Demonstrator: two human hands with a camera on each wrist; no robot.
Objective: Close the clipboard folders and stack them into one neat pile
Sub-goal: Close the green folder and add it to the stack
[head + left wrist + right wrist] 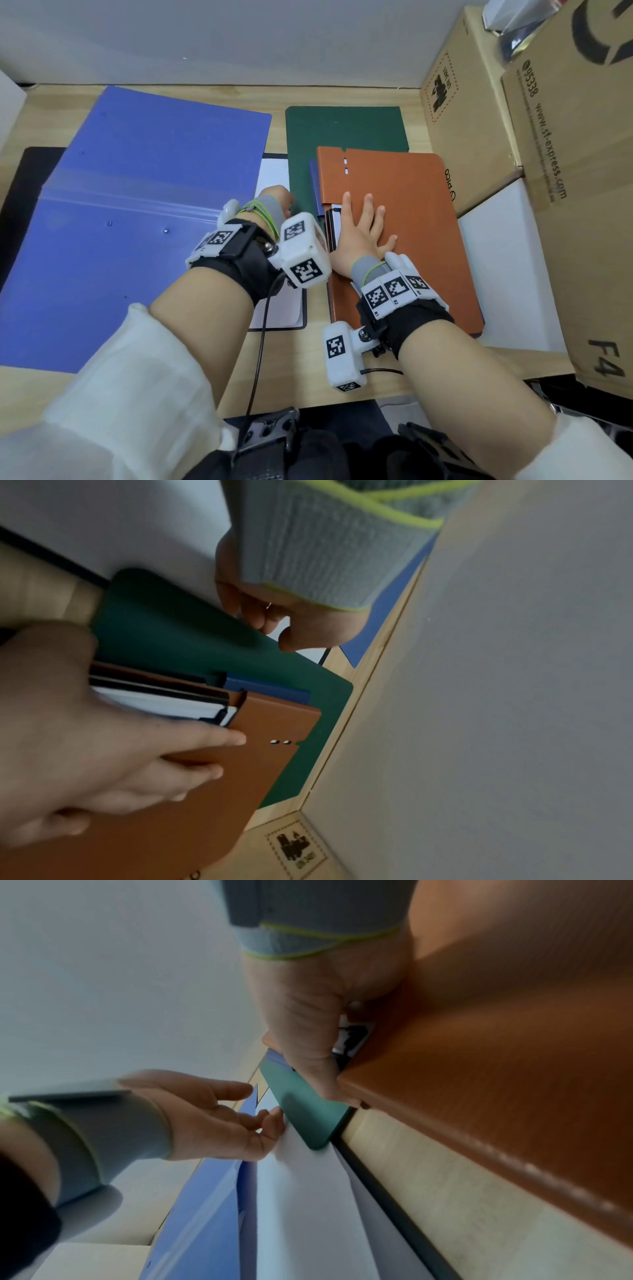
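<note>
My right hand presses flat on the orange folder, left hand loose and empty at nine o'clock — skewed green folder beneath may slide.

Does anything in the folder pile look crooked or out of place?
Yes. The orange folder under the right hand sits offset toward the person on the green folder, so the edges do not line up.

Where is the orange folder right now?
In the head view the orange folder lies right of centre on the green folder, under the flat right hand, beside the cardboard boxes.
</note>
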